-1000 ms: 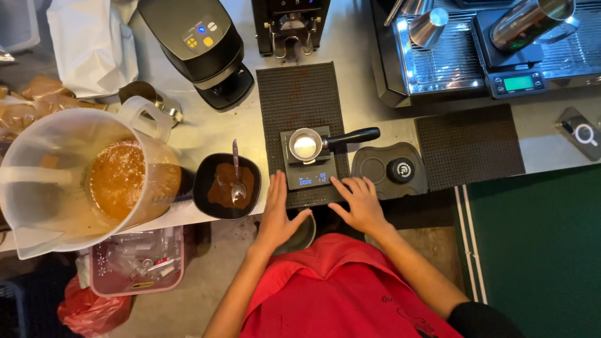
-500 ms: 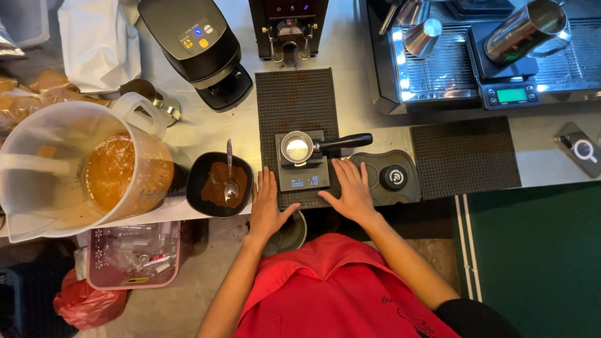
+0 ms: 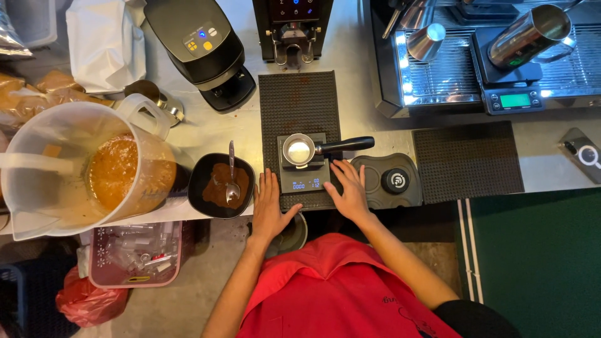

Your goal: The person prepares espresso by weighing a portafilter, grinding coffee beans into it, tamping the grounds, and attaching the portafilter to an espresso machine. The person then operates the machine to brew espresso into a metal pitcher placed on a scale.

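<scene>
Black scale (image 3: 302, 181) stays flanked by left hand (image 3: 269, 209) and right hand (image 3: 348, 191).

both hands (image 3: 270, 209) have drawn closer to the scale (image 3: 303, 177).

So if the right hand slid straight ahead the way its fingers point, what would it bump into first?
Probably the small scale: the right hand points up and slightly left, its fingers already at the scale's edge, just below the portafilter handle.

A small scale's pale-digit screen (image 3: 306, 184) glows at the counter edge; another's green display (image 3: 514, 99) sits far right.
</scene>
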